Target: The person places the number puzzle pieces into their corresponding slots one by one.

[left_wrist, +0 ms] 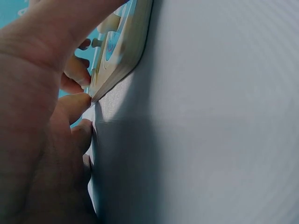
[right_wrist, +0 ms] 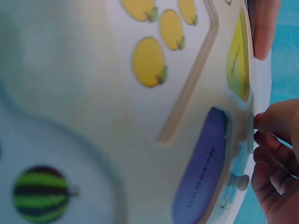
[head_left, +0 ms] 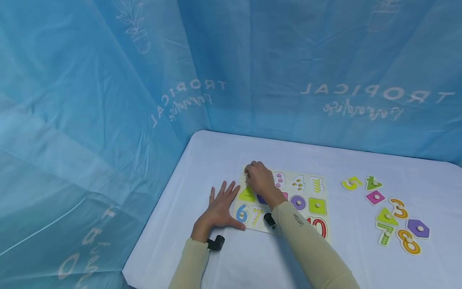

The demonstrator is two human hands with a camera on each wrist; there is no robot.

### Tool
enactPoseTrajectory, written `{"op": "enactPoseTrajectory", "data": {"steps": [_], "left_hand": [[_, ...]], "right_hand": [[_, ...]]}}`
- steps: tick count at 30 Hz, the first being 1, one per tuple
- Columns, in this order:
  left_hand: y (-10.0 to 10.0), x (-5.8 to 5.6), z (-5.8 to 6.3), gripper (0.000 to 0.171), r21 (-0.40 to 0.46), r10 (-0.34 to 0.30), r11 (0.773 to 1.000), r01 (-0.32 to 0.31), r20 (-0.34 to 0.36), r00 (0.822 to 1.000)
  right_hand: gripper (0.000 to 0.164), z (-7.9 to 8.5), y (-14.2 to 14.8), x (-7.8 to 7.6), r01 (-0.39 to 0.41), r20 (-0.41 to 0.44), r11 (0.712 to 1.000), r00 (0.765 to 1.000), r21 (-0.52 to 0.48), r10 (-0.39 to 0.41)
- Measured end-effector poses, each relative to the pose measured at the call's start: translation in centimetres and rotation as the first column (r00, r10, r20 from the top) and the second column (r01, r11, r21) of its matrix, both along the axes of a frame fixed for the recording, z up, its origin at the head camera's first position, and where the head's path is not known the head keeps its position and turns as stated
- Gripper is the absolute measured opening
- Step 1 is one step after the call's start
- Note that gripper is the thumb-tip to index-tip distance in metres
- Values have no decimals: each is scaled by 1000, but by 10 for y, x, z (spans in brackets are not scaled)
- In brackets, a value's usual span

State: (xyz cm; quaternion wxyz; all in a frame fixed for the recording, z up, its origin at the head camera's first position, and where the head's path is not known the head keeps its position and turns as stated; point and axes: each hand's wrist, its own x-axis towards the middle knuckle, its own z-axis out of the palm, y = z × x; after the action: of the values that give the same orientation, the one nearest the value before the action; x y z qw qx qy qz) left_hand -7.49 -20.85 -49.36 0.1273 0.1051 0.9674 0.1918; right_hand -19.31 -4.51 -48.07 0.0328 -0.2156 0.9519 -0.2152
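Observation:
A wooden number-and-shape puzzle board lies on the white table. My left hand is spread flat at its left side, the thumb touching the lower left corner beside the blue 6. My right hand is over the upper left corner, fingers curled and fingertips together. In the right wrist view, those fingers pinch at a light-blue puzzle piece near the board's edge; the grip itself is mostly hidden. Close by are the yellow-green triangle recess and the purple recess.
To the right lie several loose pieces, among them a yellow 5, a pink diamond, a purple pentagon and an orange 8. A purple circle and green square sit in the board. Blue curtains hang behind.

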Motion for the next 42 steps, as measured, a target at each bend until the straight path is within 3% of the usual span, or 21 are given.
{"op": "enactPoseTrajectory", "data": {"steps": [20,29,33,42], "left_hand": [[-1,0,3,136,-4,-4,1000,4,15,1000],[1,-2,2,135,11,-1,1000,1,-2,1000],[1,-2,1,136,3,-3,1000,3,9,1000],[1,-2,3,136,-25,12,1000,-12,15,1000]], "right_hand": [[21,-1,8,2,-27,21,998,999,-55,29],[25,0,22,2,-56,-6,998,998,1,56],[27,0,30,2,-42,-11,999,999,2,42],[22,6,70,-1,78,-150,997,985,-21,-80]]}}
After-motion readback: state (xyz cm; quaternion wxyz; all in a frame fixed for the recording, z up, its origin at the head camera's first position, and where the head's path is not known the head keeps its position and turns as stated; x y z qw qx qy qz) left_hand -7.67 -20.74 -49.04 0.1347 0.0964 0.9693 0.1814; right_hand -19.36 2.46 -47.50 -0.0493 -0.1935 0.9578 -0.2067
